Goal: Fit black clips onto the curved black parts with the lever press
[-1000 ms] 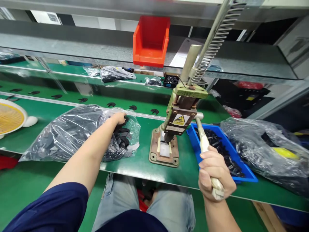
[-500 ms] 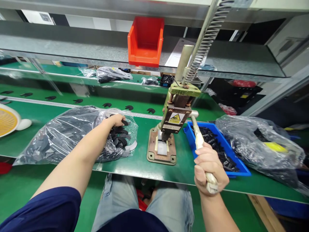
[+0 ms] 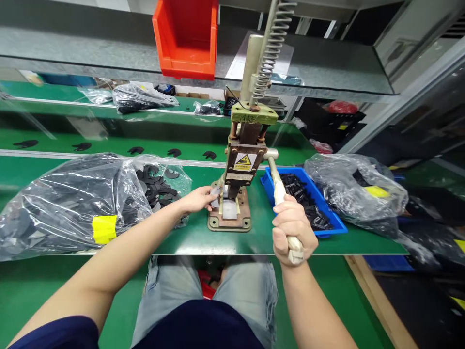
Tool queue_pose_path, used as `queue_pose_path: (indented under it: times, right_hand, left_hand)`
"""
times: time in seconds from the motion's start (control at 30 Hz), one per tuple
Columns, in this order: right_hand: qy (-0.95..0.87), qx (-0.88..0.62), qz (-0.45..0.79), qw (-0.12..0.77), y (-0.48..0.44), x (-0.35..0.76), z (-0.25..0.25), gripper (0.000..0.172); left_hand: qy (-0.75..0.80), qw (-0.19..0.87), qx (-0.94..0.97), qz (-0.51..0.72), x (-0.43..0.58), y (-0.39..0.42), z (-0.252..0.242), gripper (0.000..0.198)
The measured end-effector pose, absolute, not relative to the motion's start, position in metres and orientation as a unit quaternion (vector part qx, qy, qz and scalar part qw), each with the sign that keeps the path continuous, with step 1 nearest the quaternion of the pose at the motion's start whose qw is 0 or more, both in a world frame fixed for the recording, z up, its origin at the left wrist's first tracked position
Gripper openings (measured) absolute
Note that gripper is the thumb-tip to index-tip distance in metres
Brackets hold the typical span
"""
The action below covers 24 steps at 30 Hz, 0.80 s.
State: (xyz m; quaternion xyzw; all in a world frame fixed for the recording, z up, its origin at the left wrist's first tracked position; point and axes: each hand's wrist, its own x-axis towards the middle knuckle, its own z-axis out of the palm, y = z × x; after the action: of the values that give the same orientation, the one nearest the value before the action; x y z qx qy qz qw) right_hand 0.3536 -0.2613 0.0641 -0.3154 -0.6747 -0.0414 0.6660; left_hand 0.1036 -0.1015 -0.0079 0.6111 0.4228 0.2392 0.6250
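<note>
Left hand (image 3: 199,199) has left the plastic bag (image 3: 72,194), fingers pinching a curved piece (image 3: 216,198) left of the punch (image 3: 233,190), near the surface's (image 3: 254,243) front edge. Right hand (image 3: 294,230) grasps the lever (image 3: 277,182).

The left hand (image 3: 198,199) is outstretched in a pinch, the right hand (image 3: 295,228) curled into a fist.

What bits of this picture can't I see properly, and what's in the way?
All in the head view:
Grey piece in the left hand: full shape, partly hidden by that hand.
Lever: gripped part, covered by the right hand.
Spring: top, cut off by the upper edge.
Warning label: small print, too tiny to read.
</note>
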Motion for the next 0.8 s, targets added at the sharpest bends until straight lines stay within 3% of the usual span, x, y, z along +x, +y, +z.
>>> queue_pose_path:
  times: [0.2, 0.53, 0.8]
  right_hand:
    - [-0.679, -0.317, -0.04, 0.661, -0.262, 0.355, 0.063, 0.014]
    - [-0.665, -0.321, -0.039, 0.673, -0.261, 0.352, 0.061, 0.015]
    - [-0.657, -0.321, -0.048, 0.681, -0.26, 0.351, 0.061, 0.017]
  left_hand:
    - [0.451, 0.65, 0.578, 0.201, 0.127, -0.097, -0.007, 0.042]
    - [0.498, 0.617, 0.592, 0.142, 0.142, -0.094, 0.001, 0.033]
    - [0.533, 0.616, 0.569, 0.113, 0.15, -0.095, 0.004, 0.037]
